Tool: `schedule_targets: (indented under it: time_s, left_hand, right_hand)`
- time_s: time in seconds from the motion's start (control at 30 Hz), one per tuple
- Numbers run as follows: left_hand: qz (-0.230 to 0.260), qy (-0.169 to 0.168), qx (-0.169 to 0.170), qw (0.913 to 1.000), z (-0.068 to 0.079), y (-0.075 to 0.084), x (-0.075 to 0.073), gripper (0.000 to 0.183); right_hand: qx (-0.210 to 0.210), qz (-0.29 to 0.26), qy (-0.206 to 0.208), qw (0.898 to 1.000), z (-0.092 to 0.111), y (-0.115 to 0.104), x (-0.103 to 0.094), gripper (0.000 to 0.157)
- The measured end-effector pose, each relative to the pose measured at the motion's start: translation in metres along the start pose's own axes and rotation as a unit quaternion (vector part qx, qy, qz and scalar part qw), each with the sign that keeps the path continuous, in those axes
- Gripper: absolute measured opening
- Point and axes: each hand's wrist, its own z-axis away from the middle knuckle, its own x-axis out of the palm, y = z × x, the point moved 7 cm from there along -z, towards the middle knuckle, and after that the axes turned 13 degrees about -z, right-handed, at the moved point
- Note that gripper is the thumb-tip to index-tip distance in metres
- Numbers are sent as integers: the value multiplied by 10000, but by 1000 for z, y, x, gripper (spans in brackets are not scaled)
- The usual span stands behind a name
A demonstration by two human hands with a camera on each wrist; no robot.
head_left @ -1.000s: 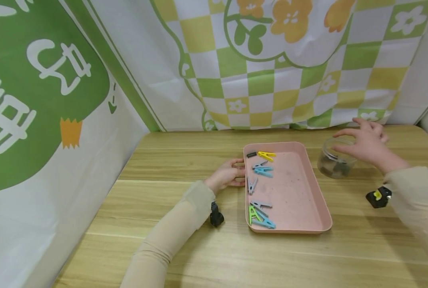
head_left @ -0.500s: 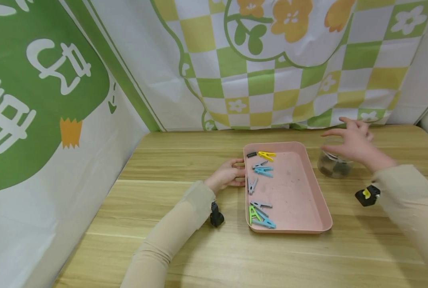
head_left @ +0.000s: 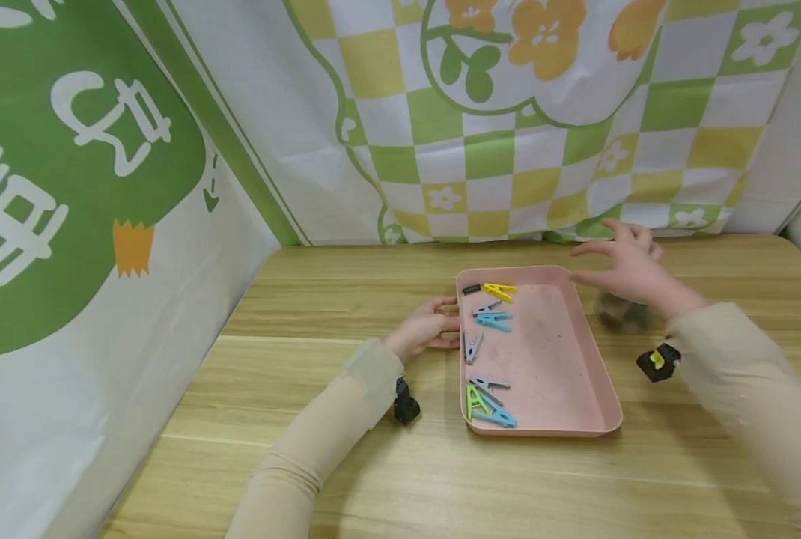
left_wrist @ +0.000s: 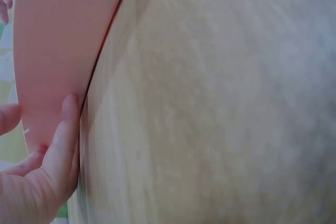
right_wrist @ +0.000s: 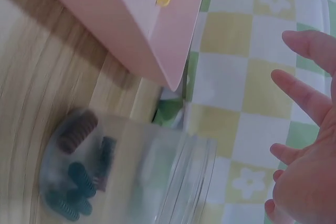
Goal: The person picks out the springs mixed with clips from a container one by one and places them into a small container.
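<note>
My left hand [head_left: 426,327] rests against the outer left wall of a pink tray [head_left: 542,367]. In the left wrist view its fingers touch that wall [left_wrist: 58,40] without curling round it. Along the tray's left side lie clothespins: a yellow one [head_left: 499,290], several blue and grey ones, and a green one [head_left: 476,401]. Beside the yellow clothespin is a small black ridged piece [head_left: 471,290]. My right hand [head_left: 632,273], fingers spread and holding nothing, hovers above a clear jar [head_left: 619,314] and partly hides it. The right wrist view shows dark ridged pieces [right_wrist: 81,179] inside the jar [right_wrist: 152,177].
Tray and jar stand on a wooden table [head_left: 320,419], the jar just right of the tray's far end. A checkered cloth [head_left: 488,165] hangs along the table's back edge, and a printed sheet [head_left: 171,314] hangs at the left.
My right hand has moved left, from over the jar towards the tray's far right corner, its fingers still spread. The left hand, tray and clothespins have stayed put.
</note>
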Motion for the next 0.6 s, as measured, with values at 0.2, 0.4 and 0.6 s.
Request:
schedule_targets:
  time_s: [0.2, 0.4, 0.6]
  left_hand:
    - [45, -7, -11, 10000, 0, 0, 0, 59]
    - [65, -11, 21, 10000, 0, 0, 0, 59]
    - [76, 5, 2, 10000, -1, 0, 0, 59]
  right_hand:
    - [-59, 61, -41, 10000, -5, -9, 10, 49]
    - [-236, -49, -112, 9996, -10, -19, 22, 45]
    - [-207, -215, -243, 9993, -14, -27, 35, 44]
